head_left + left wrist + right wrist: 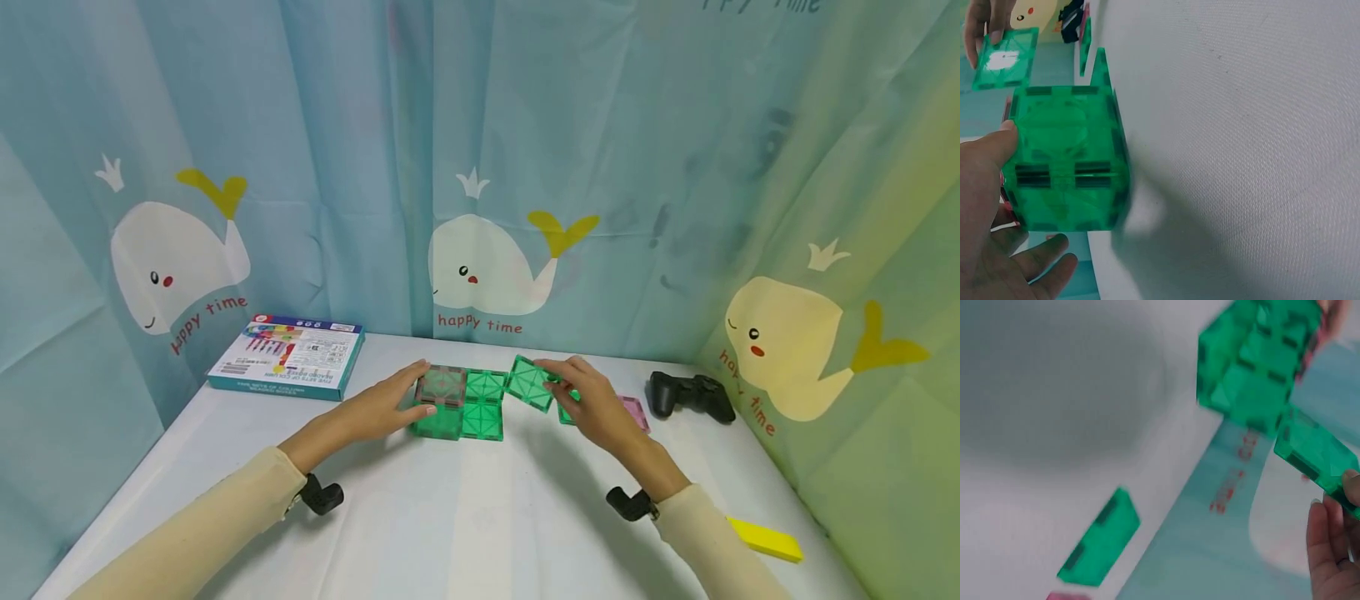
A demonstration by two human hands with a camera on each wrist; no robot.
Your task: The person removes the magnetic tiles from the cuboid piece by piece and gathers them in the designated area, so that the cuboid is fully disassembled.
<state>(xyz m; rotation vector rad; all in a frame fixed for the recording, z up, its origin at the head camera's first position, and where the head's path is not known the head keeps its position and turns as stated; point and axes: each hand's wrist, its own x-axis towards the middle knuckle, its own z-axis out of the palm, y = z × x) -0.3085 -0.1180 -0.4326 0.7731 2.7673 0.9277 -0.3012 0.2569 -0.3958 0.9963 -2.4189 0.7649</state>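
Note:
A block of translucent green magnetic tiles stands on the table, with a pink-edged tile on its top left. My left hand holds the block's left end between thumb and forefinger; in the left wrist view its other fingers stick out past the block. My right hand pinches a single green tile by its right edge, raised and tilted. In the right wrist view that tile's far corner is right at the block's edge. Beneath the right hand, another green tile lies on the table.
A pink tile lies right of the right hand, near a black game controller. At the back left is a flat toy box. A yellow block lies at the right edge. A whale-print curtain hangs behind the table.

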